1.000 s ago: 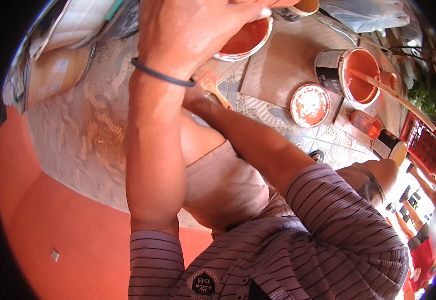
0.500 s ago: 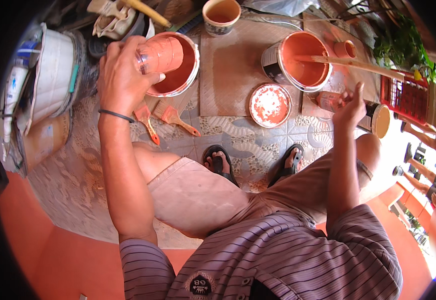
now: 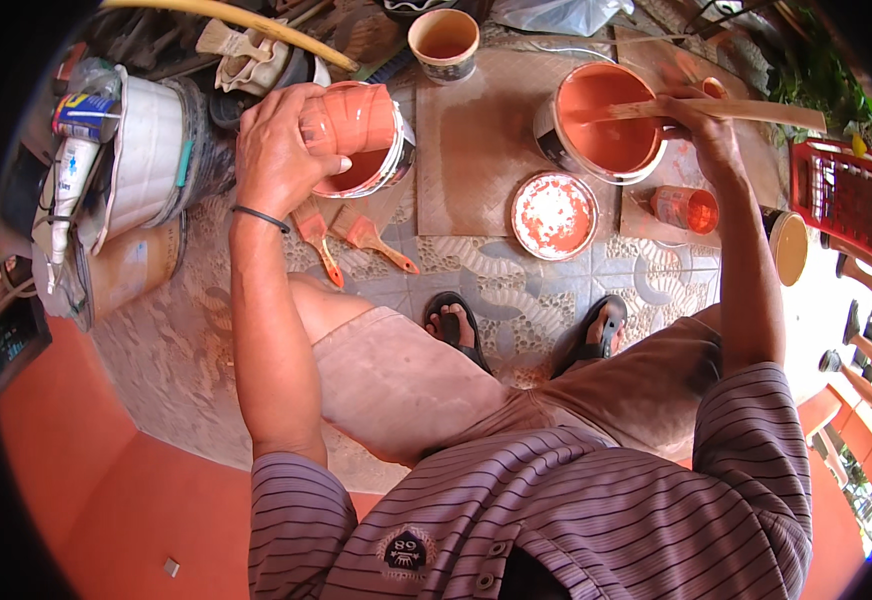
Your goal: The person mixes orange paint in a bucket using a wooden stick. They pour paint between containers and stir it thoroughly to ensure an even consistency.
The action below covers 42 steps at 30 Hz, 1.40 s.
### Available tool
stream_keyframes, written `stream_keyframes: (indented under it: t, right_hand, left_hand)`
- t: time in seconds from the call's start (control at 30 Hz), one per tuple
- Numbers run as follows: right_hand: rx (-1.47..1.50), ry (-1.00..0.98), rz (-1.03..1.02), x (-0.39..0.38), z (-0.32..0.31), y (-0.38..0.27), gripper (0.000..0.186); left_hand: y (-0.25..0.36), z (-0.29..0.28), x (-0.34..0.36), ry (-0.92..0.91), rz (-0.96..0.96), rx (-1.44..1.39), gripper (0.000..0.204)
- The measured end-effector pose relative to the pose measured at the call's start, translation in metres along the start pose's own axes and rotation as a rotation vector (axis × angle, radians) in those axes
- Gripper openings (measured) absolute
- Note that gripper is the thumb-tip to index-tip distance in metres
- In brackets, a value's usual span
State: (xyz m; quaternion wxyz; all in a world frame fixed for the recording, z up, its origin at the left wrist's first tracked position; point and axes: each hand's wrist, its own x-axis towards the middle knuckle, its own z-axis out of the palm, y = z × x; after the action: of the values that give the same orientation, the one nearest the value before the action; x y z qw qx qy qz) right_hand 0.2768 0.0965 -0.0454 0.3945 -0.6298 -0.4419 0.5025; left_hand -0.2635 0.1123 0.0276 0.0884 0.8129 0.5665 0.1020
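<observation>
My left hand (image 3: 281, 150) is closed around a clear plastic cup (image 3: 348, 118) coated with orange paint. It holds the cup tilted over an open paint bucket (image 3: 408, 160) with orange paint inside. My right hand (image 3: 704, 130) grips a flat wooden stick (image 3: 756, 112), whose far end rests in a second bucket of orange paint (image 3: 562, 118). Below that bucket lies a paint-smeared round lid (image 3: 554, 216). Another paint-stained clear container (image 3: 684, 208) lies on its side below my right hand. Two paintbrushes (image 3: 318, 243) with orange handles lie beneath the left bucket.
Brown cardboard (image 3: 466, 150) covers the tiles between the buckets. A small tub (image 3: 444, 45) stands at the back. Stacked white buckets (image 3: 141, 150) crowd the left side. A red crate (image 3: 841, 195) and a tan-topped can (image 3: 788, 248) are at the right, with another person's legs beyond.
My right hand has moved up and taken hold of the wooden stick. My left hand still holds the cup over the bucket, now tilted differently. The whole view has shifted slightly.
</observation>
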Motion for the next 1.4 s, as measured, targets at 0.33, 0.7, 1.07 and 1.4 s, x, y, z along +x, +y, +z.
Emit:
stream_keyframes:
  t: [0.33,0.7,1.07,1.4]
  right_hand:
    - [-0.910,-0.208,-0.546,-0.012,0.010,-0.048,0.021]
    - [-0.286,-0.192,-0.238,-0.010,0.014,-0.013,0.021]
    - [-0.600,-0.121,-0.203,0.011,-0.008,-0.053,0.024]
    - [-0.557,-0.131,-0.514,0.013,0.012,-0.038,0.011]
  left_hand:
    - [0.022,0.005,0.013,-0.112,-0.024,-0.665,0.099]
    - [0.056,-0.007,0.018,-0.338,-0.066,-1.146,0.091]
    - [0.086,0.009,0.028,-0.391,0.006,-1.103,0.082]
    - [0.098,0.023,0.033,-0.244,0.079,-1.009,0.078]
